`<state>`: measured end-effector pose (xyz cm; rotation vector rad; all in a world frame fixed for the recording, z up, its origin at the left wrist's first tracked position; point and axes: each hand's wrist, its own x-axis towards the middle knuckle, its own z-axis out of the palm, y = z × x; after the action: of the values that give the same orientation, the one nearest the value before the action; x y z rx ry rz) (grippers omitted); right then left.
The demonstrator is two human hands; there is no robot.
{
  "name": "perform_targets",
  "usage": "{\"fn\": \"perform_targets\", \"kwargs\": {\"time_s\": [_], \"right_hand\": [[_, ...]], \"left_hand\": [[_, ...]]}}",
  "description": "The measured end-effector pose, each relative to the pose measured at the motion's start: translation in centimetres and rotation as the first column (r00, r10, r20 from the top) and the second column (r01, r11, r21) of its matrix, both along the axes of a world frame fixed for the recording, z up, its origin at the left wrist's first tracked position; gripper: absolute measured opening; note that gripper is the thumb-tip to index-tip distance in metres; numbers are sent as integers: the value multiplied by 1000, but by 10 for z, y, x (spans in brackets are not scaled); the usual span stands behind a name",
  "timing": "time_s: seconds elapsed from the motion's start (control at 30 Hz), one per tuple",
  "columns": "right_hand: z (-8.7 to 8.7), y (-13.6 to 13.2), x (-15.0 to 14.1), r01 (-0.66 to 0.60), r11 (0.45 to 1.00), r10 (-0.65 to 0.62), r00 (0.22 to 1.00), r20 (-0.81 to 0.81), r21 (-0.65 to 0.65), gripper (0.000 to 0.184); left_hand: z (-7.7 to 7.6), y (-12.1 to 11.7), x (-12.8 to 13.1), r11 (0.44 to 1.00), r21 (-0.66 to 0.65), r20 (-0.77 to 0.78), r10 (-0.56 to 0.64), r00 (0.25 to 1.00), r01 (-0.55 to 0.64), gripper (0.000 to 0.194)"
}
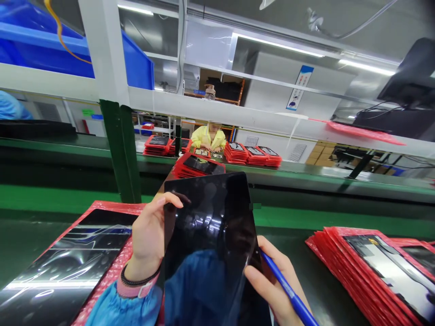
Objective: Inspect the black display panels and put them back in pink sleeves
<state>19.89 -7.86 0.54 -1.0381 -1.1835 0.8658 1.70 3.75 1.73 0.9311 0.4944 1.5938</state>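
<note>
A black glossy tablet screen point(207, 235) is held up between both hands, tilted toward me and mirroring a blue sleeve. My left hand point(151, 228) grips its left edge, the thumb laid over the front. My right hand point(275, 280) pinches the lower right edge between thumb and fingers. A blue pen point(288, 287) also sits in that right hand, pointing up at the screen's edge. To the left, another black screen panel point(81, 258) lies on red bubble wrap point(118, 267).
Red bubble-wrap sleeves point(353, 276) with panels are stacked at right. Another stack of panels point(204, 165) stands behind the held screen. Across the bench a person in yellow point(209, 136) works between more stacks. A green post point(120, 149) rises left of centre.
</note>
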Motion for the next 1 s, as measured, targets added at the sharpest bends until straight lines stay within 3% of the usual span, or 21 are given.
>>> {"fn": "perform_targets", "kwargs": {"time_s": [0.23,0.4,0.47,0.53,0.63,0.7,0.87,1.0], "right_hand": [[-10,1,6,-14,997,-1,983,182,81,39],[-20,1,10,65,966,-151,926,347,249,68],[-25,2,9,86,921,-257,867,427,380,82],[-30,5,8,104,835,-396,796,458,540,88],[-33,9,6,55,679,-571,666,480,732,86],[-33,10,6,-14,630,-623,587,517,776,82],[-33,5,13,-82,636,-625,528,575,767,81],[-36,4,18,-83,675,-598,521,610,733,62]], "left_hand": [[3,-6,1,999,35,-25,10,1000,-9,25],[3,-7,2,996,81,-27,22,999,-19,26],[1,-8,1,994,105,-39,33,999,-28,27],[0,-9,0,990,137,-60,50,997,-42,27],[-3,-9,-2,975,208,-95,104,990,-82,27],[-4,-8,-2,952,273,-109,173,979,-138,24],[-6,-9,-2,904,353,-129,302,944,-241,24],[-7,-11,-1,875,423,-130,316,940,-236,22]]}}
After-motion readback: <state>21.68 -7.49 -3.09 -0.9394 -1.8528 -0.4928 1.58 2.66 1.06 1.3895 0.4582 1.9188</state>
